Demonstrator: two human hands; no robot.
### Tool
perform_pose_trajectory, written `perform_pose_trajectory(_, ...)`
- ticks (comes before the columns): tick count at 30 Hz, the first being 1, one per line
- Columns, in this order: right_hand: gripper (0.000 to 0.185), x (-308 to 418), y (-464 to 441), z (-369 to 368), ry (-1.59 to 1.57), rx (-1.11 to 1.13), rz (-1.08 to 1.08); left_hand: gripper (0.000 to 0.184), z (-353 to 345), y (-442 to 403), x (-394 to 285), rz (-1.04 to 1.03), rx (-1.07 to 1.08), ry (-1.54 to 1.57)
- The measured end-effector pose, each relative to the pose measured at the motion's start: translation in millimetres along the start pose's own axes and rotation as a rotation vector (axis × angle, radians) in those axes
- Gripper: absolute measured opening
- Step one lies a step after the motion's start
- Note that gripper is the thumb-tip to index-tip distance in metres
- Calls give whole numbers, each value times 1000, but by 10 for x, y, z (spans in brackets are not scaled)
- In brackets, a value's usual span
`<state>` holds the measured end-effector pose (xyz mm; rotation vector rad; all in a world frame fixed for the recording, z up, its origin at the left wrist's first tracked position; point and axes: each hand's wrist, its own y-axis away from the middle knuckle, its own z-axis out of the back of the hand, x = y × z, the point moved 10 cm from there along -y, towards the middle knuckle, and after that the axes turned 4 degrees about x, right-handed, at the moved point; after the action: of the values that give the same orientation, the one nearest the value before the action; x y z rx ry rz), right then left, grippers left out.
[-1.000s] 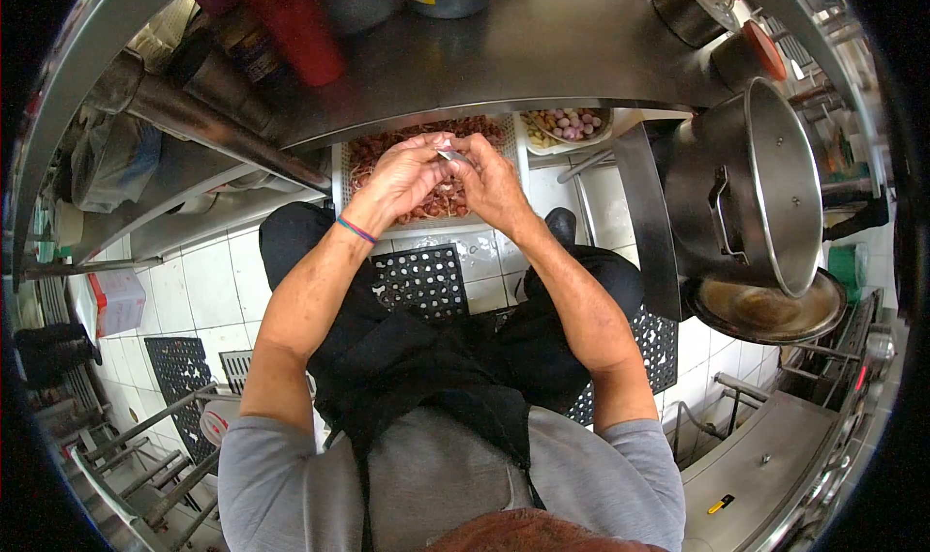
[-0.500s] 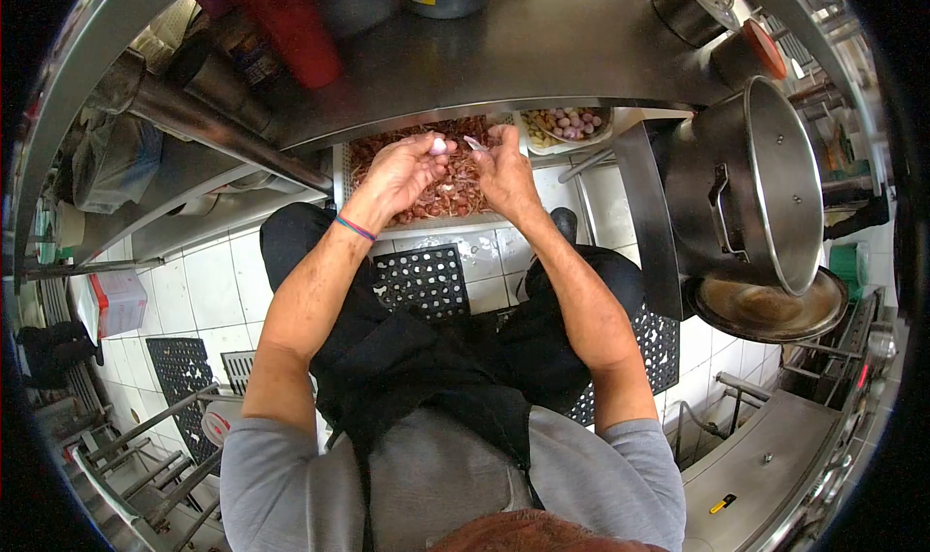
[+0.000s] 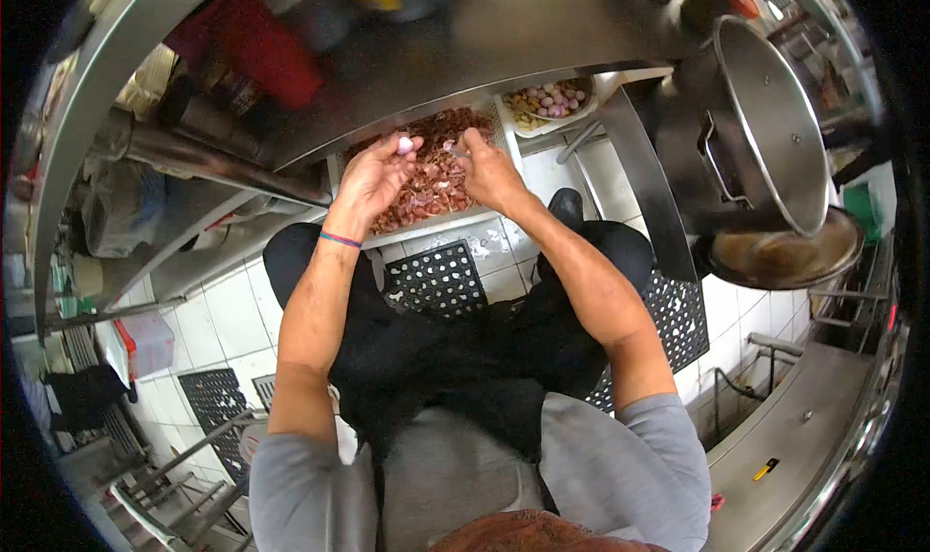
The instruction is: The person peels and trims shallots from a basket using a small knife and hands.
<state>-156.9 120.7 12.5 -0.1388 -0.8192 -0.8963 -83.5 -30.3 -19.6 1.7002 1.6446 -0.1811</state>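
Pale pink bulb was held pinched in the fingertips of the left hand, above the white crate of reddish bulbs and skins. Right hand was positioned over the crate, fingers curled; whether anything was grasped could not be told. A smaller tub of bulbs was seen just beside the crate.

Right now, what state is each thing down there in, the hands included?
Left hand: palm up, fingertips gripping a bulb
Bulb: pale, off the pile
Right hand: fingers curled, contents too small to tell
White crate: uncovered, holding reddish bulbs and scraps
White tub: uncovered, holding pale bulbs
Tall pot: lidless, contents hidden
Yellow-and-black object: lying on metal
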Motion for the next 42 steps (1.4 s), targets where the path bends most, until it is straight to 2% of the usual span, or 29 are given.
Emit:
perform_pose_trajectory(2, 47, 4, -2, -47, -27, -29, 112, 16, 46, 4, -12, -4, 15, -6)
perform_pose_trajectory(5, 54, 53, 32, -103, 94, 19, 196, 17, 90, 46, -26, -11, -16, -45)
perform_pose_trajectory(8, 59, 50, 119, -10, 111, 11, 106, 17, 231, 10, 3, -10, -50, -55)
perform_pose_trajectory(11, 63, 33, 165, 15, 145, 105, 27, 17, 415, -37, 55, 11, -101, -69)
perform_pose_trajectory(14, 68, 59, 130, 19, 158, 17, 158, 19, 552, -38, 121, 9, -149, -98)
perform_pose_trajectory(20, 52, -128, 151, 91, 164, 59, -3, 20, 624, 43, 181, -6, -186, -168)
perform_pose_trajectory(21, 50, -153, 135, 85, 164, 46, 7, 21, 645, 10, 236, 30, -155, -140)
perform_pose_trajectory(23, 47, -196, 107, 85, 171, 24, 25, 22, 899, -82, 326, 36, -230, -172)
perform_pose_trajectory(26, 34, -160, 175, 25, 282, 55, 108, 18, 1245, -287, 523, 75, -214, -177)
perform_pose_trajectory(27, 34, -110, 249, 40, 336, 76, 128, 17, 1332, -319, 602, 102, -250, -196)
perform_pose_trajectory(30, 37, -201, 278, -188, 502, 328, 116, 12, 1472, -417, 865, 119, -286, -214)
perform_pose_trajectory(31, 33, -283, 286, -210, 563, 379, -3, 12, 1496, -454, 963, 137, -293, -223)
perform_pose_trajectory(34, 31, -302, 367, -176, 550, 408, 84, 14, 1199, -583, 1061, 235, -217, -225)
perform_pose_trajectory(35, 26, -418, 303, -200, 510, 357, 10, 16, 1022, -627, 1063, 271, -179, -213)
perform_pose_trajectory(36, 26, -429, 343, -209, 527, 381, 15, 19, 862, -674, 943, 247, -242, -297)
perform_pose_trajectory(37, 25, -409, 397, -180, 546, 404, 23, 22, 822, -928, 897, 241, -162, -291)
perform_pose_trajectory(38, 25, -392, 428, -162, 566, 425, 33, 25, 301, -871, 810, 193, -152, -153)
perform_pose_trajectory(39, 25, -398, 440, -162, 562, 444, 22, 32, -57, -982, 704, 137, 36, -34)
perform_pose_trajectory(40, 25, -408, 452, -160, 556, 461, 10, 38, -432, -962, 603, 112, 142, -40)
perform_pose_trajectory(42, 25, -437, 456, -160, 552, 455, -12, 47, -521, -1094, 581, 89, 97, -161)
